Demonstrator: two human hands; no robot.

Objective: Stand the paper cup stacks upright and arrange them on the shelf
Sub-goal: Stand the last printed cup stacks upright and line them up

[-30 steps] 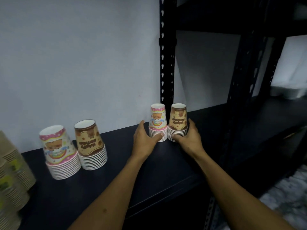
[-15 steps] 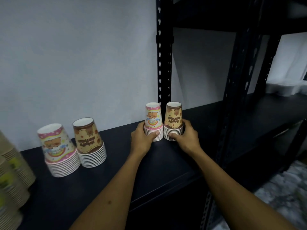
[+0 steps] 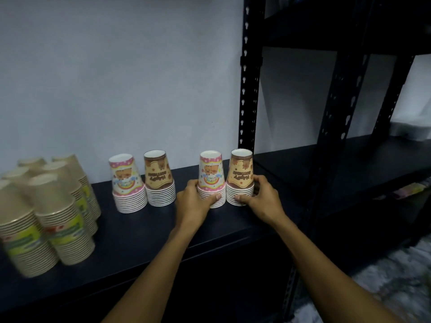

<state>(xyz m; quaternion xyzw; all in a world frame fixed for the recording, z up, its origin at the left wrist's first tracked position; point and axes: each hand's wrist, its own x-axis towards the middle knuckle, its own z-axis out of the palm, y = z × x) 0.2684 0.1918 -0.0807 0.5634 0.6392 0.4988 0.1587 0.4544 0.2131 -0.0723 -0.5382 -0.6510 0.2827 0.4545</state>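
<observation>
Four short stacks of upside-down paper cups stand on the black shelf (image 3: 130,250). My left hand (image 3: 194,203) grips the base of a pink stack (image 3: 211,176). Right beside it, my right hand (image 3: 258,199) grips the base of a brown stack (image 3: 241,173). These two stacks touch each other near the black upright post (image 3: 250,89). Further left, another pink stack (image 3: 127,183) and another brown stack (image 3: 159,178) stand free, side by side.
Several taller stacks of beige and green cups (image 3: 46,217) crowd the shelf's left end. A white wall (image 3: 116,78) backs the shelf. A second black shelving bay (image 3: 349,164) opens to the right, with patterned floor (image 3: 384,287) below.
Both hands have slid their stacks leftward along the shelf, closer to the free pair. The view has swung left, bringing the beige stacks in.
</observation>
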